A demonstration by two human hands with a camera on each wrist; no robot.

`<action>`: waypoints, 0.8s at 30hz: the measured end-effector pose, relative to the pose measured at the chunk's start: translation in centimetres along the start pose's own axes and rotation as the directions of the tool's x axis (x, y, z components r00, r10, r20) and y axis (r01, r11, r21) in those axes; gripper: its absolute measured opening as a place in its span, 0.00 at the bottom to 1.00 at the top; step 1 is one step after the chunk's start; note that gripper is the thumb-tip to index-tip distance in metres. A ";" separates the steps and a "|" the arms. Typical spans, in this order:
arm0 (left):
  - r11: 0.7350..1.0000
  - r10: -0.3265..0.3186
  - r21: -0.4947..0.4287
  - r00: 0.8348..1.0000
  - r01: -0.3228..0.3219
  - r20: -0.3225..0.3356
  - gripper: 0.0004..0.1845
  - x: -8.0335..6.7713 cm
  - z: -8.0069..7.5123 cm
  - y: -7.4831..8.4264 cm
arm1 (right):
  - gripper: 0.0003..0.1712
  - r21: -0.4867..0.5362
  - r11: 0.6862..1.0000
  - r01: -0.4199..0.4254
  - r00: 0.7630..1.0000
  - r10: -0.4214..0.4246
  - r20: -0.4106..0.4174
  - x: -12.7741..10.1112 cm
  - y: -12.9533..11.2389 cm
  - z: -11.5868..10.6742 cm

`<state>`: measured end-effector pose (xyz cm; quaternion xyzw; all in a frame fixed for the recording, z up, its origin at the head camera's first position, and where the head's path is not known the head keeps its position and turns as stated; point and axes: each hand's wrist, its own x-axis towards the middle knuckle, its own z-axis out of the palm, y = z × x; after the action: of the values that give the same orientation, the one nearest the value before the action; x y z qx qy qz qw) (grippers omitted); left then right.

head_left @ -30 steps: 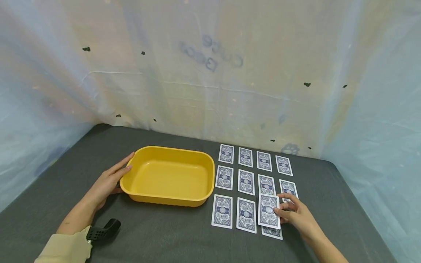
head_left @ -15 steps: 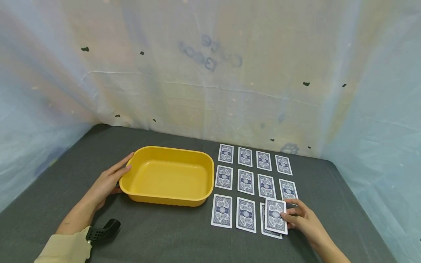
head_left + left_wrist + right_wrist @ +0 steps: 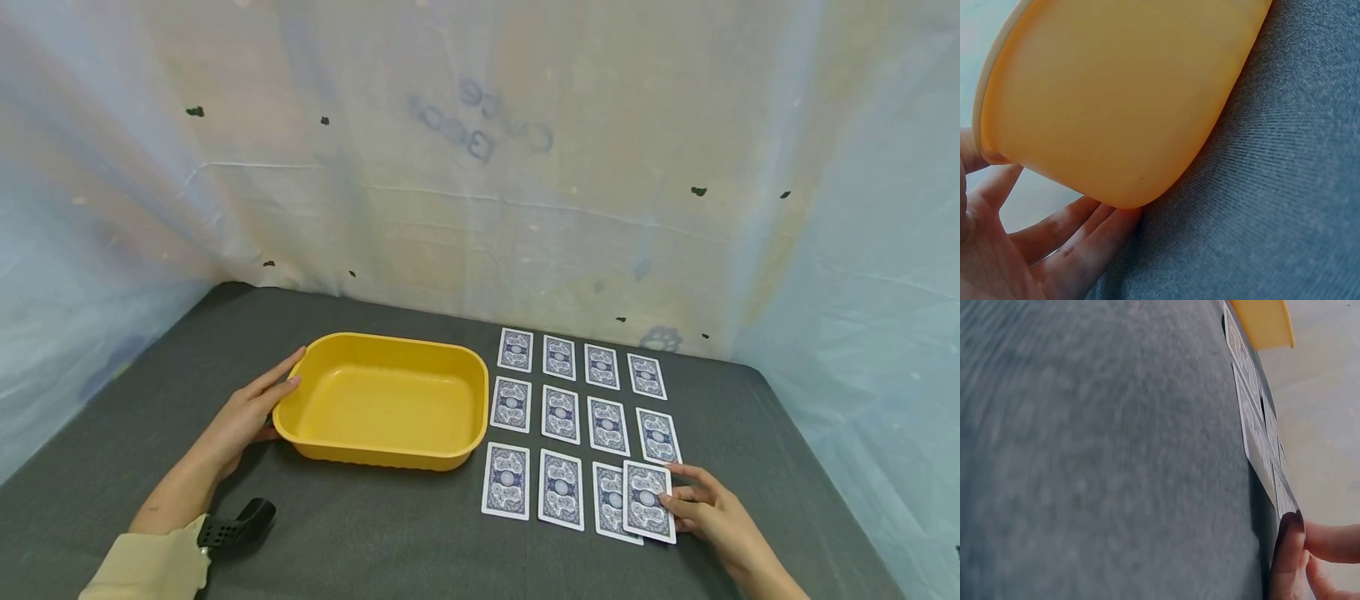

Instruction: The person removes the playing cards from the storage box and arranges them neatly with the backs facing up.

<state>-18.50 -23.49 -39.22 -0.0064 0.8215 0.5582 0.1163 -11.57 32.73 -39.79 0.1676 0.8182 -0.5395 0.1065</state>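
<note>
My left hand (image 3: 243, 417) rests against the left end of a yellow plastic tray (image 3: 390, 463), its fingers fairly straight. In the left wrist view, fingertips (image 3: 1122, 219) touch the outer wall low down. A blue-and-white playing card (image 3: 648, 502), back up, is pinched by its right edge between thumb and fingers of my right hand (image 3: 705, 508). This held card partly covers the third face-down card (image 3: 609, 500) of the nearest row. From the right wrist, thumb and finger grip one end of the card (image 3: 1288, 503), low over the cloth.
Other face-down cards lie in neat rows between tray and right hand, among them a far-row card (image 3: 516, 350) and a middle-row card (image 3: 658, 436). A dark grey cloth (image 3: 360, 533) covers the table. Pale sheeting (image 3: 480, 208) walls in the back and sides.
My right hand has carried the held card rightwards and slightly nearer, uncovering most of the third near-row card and the middle-row card above it. The left hand and tray stay put.
</note>
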 end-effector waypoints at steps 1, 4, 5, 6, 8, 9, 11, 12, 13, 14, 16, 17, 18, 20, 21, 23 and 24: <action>1.000 -0.002 -0.002 1.000 0.002 -0.001 0.37 0.0 0.0 0.0 | 0.36 0.000 1.000 -0.001 1.000 0.001 0.003 0.0 0.1 -0.2; 1.000 -0.003 0.001 1.000 0.003 -0.004 0.36 0.0 0.0 0.0 | 0.36 -0.001 1.000 -0.010 1.000 0.010 0.011 0.0 0.3 -0.6; 1.000 -0.005 0.001 1.000 0.005 -0.004 0.36 0.0 0.0 0.0 | 0.36 -0.003 1.000 -0.014 1.000 0.014 0.014 -0.1 0.3 -0.7; 1.000 -0.007 0.001 1.000 0.007 -0.006 0.36 0.0 0.0 0.0 | 0.36 -0.007 1.000 -0.020 1.000 0.020 0.016 -0.1 0.4 -0.9; 1.000 -0.006 0.002 1.000 0.006 -0.004 0.36 0.0 0.0 0.0 | 0.36 -0.015 0.999 -0.032 0.999 0.032 0.015 -0.1 0.3 -1.1; 1.000 -0.007 0.002 1.000 0.007 -0.003 0.36 0.0 0.1 0.0 | 0.37 -0.017 0.999 -0.036 0.999 0.036 0.018 -0.2 0.3 -1.3; 1.000 -0.010 0.000 1.000 0.010 -0.003 0.36 0.1 0.1 0.0 | 0.37 -0.020 0.999 -0.046 0.999 0.046 0.020 -0.1 0.4 -1.5; 1.000 -0.009 -0.002 1.000 0.009 -0.003 0.36 0.1 0.1 0.0 | 0.37 -0.021 0.998 -0.051 0.998 0.052 0.020 -0.1 0.4 -1.6; 1.000 -0.009 -0.002 1.000 0.009 -0.003 0.36 0.1 0.1 0.0 | 0.38 -0.022 0.998 -0.051 0.998 0.052 0.024 -0.2 0.4 -1.7; 1.000 -0.009 -0.002 1.000 0.009 -0.003 0.36 0.1 0.1 0.0 | 0.38 -0.019 0.998 -0.055 0.998 0.055 0.026 -0.2 0.5 -1.9; 1.000 -0.009 -0.004 1.000 0.009 -0.003 0.36 0.0 0.0 0.0 | 0.38 -0.023 0.998 -0.056 0.998 0.057 0.032 -0.2 0.6 -2.2; 1.000 -0.005 -0.004 1.000 0.005 -0.003 0.36 0.0 0.1 0.0 | 0.38 -0.029 0.998 -0.053 0.998 0.054 0.038 -0.2 0.6 -2.3; 1.000 -0.005 -0.005 1.000 0.005 -0.004 0.36 0.0 0.1 0.0 | 0.38 -0.030 0.998 -0.056 0.998 0.057 0.037 -0.3 0.6 -2.5; 1.000 0.000 -0.006 1.000 0.000 -0.005 0.36 0.0 0.1 0.1 | 0.39 -0.042 0.997 -0.057 0.998 0.059 0.036 -0.3 0.7 -2.7; 1.000 0.002 -0.008 1.000 -0.002 -0.006 0.36 0.0 0.1 0.1 | 0.39 -0.052 0.997 -0.055 0.998 0.057 0.035 -0.3 0.8 -2.9; 1.000 0.007 -0.008 1.000 -0.007 -0.009 0.36 0.0 0.1 0.1 | 0.40 -0.068 0.996 -0.056 0.998 0.058 0.030 -0.3 0.8 -3.0; 1.000 0.011 -0.010 1.000 -0.011 -0.009 0.36 0.0 0.1 0.1 | 0.40 -0.076 0.995 -0.060 0.998 0.062 0.024 -0.3 0.8 -3.1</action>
<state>-18.51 -23.38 -39.15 -0.0049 0.8193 0.5628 0.1093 -10.92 35.82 -39.15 0.1814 0.8309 -0.5070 0.1399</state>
